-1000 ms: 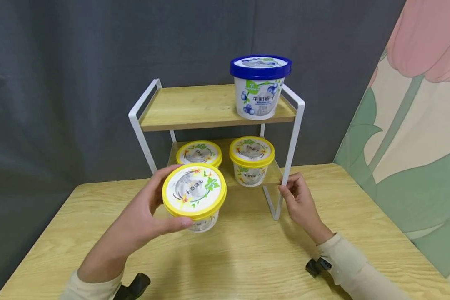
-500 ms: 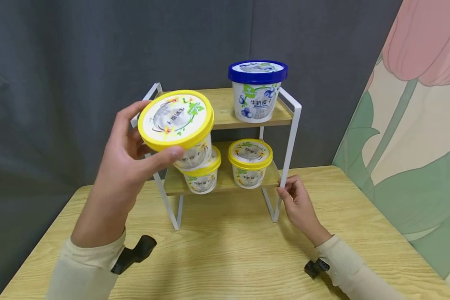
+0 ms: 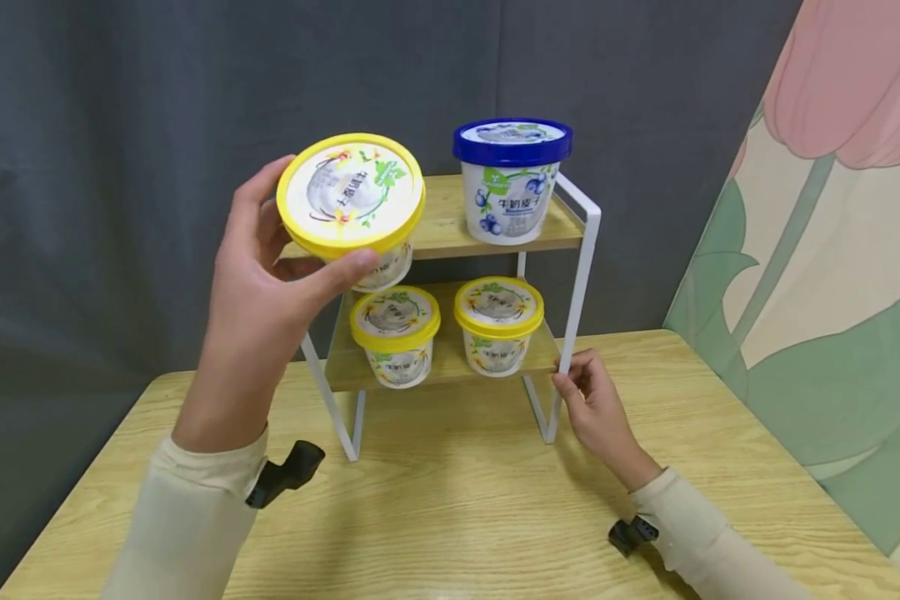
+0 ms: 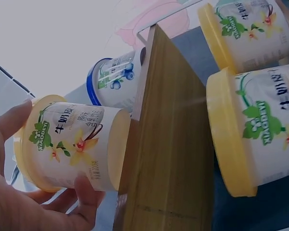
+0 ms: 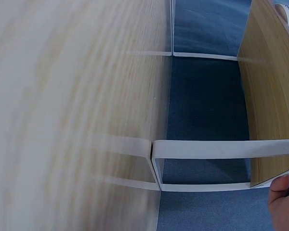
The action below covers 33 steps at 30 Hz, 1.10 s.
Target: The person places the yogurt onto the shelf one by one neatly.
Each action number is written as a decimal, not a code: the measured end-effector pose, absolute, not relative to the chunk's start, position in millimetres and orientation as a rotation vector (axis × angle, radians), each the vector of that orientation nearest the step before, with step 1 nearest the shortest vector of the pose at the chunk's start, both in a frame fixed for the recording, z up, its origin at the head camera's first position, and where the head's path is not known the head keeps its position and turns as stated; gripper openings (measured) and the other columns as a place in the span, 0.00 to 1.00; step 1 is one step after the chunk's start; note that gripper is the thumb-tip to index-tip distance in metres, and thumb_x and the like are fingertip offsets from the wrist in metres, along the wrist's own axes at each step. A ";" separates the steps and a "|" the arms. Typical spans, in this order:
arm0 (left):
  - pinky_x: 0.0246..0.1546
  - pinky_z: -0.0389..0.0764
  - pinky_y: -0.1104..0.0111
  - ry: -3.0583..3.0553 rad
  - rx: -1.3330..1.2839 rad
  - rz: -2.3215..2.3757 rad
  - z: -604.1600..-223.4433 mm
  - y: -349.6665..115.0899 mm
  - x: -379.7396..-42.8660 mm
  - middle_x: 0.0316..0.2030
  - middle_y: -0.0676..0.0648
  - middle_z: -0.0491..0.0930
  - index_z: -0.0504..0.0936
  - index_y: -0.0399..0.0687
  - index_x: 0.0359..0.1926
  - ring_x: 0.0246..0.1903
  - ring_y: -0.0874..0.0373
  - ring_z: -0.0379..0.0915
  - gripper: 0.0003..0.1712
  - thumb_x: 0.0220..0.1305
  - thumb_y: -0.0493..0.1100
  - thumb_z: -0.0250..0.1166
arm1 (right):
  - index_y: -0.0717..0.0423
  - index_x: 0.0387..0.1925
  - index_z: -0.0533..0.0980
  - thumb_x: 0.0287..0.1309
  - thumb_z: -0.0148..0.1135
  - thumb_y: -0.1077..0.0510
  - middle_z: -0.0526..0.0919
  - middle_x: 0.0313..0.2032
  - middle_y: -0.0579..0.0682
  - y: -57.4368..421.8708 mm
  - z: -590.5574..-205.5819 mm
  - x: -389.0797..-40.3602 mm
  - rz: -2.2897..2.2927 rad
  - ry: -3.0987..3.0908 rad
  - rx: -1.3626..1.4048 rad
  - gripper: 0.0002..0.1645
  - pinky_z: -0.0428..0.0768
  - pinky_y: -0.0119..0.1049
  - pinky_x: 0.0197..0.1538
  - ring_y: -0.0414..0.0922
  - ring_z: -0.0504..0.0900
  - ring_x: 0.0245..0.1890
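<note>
My left hand [image 3: 251, 275] holds a yellow-lidded tub [image 3: 351, 196] around its side, level with the upper shelf at its left part. In the left wrist view, the base of this held tub [image 4: 77, 144] is close to the shelf edge [image 4: 149, 144]; whether they touch I cannot tell. A blue-lidded tub [image 3: 512, 200] stands upright on the upper shelf's right side. Two more yellow-lidded tubs, a left one [image 3: 396, 354] and a right one [image 3: 499, 346], stand on the lower shelf. My right hand [image 3: 598, 408] grips the rack's white right leg [image 3: 581, 287] near the lower shelf.
The two-tier rack stands on a light wooden table [image 3: 420, 517], towards its back edge. Behind it hangs a dark grey curtain [image 3: 157, 167]. A wall with a flower pattern [image 3: 832, 292] rises on the right. Each wrist carries a black device [image 3: 288, 475].
My left hand has raised the yellow-lidded tub from in front of the lower shelf up to the upper shelf's left side. My right hand keeps its hold on the rack leg.
</note>
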<state>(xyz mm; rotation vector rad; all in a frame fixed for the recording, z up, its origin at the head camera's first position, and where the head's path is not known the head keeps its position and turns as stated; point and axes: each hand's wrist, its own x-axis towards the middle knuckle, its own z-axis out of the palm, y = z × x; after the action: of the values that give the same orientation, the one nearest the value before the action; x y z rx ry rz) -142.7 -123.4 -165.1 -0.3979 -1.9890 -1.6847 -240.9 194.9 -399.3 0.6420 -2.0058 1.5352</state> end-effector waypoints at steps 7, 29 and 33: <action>0.48 0.77 0.75 -2.070 -0.364 -1.641 -154.8 -123.6 -150.1 0.65 0.53 0.68 0.59 0.65 0.75 0.55 0.55 0.70 0.50 0.56 0.48 0.76 | 0.73 0.43 0.69 0.63 0.54 0.76 0.72 0.30 0.39 196.6 -399.0 -239.8 1.538 -1.976 0.646 0.07 0.73 0.25 0.33 0.33 0.72 0.29; 0.47 0.77 0.61 -2.269 -0.356 -1.683 -135.2 -124.8 -182.6 0.65 0.49 0.69 0.55 0.61 0.75 0.56 0.53 0.70 0.41 0.67 0.61 0.61 | 0.72 0.43 0.70 0.64 0.55 0.76 0.71 0.30 0.41 194.1 -397.5 -239.8 1.539 -1.980 0.648 0.07 0.72 0.26 0.33 0.34 0.71 0.29; 0.50 0.75 0.59 -2.281 -0.326 -1.683 -134.7 -123.2 -184.1 0.67 0.48 0.67 0.53 0.62 0.76 0.58 0.53 0.68 0.43 0.67 0.62 0.60 | 0.72 0.43 0.70 0.63 0.54 0.76 0.71 0.30 0.41 193.4 -397.6 -240.0 1.535 -1.978 0.658 0.07 0.72 0.26 0.32 0.34 0.71 0.29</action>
<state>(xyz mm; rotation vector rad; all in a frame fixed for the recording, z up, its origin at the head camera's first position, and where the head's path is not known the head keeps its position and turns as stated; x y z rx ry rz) -184.1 -123.2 -134.7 -0.3263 -2.2806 -1.6826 -240.0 193.4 -397.6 0.6576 -1.9778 1.5346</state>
